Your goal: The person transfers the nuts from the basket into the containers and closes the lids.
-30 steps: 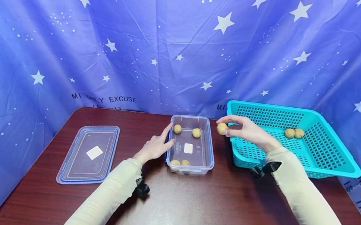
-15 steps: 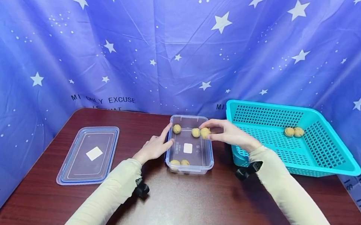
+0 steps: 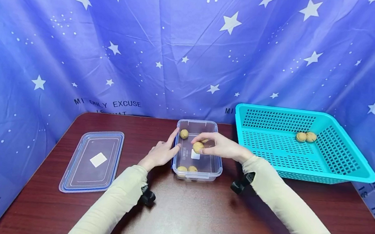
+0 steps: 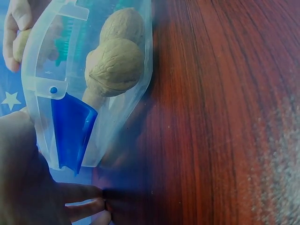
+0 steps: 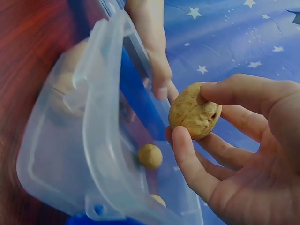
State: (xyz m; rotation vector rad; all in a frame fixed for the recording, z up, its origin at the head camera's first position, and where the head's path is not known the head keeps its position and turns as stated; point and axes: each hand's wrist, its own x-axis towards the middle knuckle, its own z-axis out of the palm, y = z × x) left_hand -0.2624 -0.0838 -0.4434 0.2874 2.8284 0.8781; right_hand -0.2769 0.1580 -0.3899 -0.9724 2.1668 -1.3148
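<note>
1. Here, in the head view, we see the right hand pinching a walnut over the clear plastic box, while the left hand, outstretched, touches the box's side.
2. From the left wrist, two walnuts touch inside the box.
3. From the right wrist, we see the pinched walnut's wrinkled shell.

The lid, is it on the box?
No, the lid lies on the table, apart from the open box.
</note>
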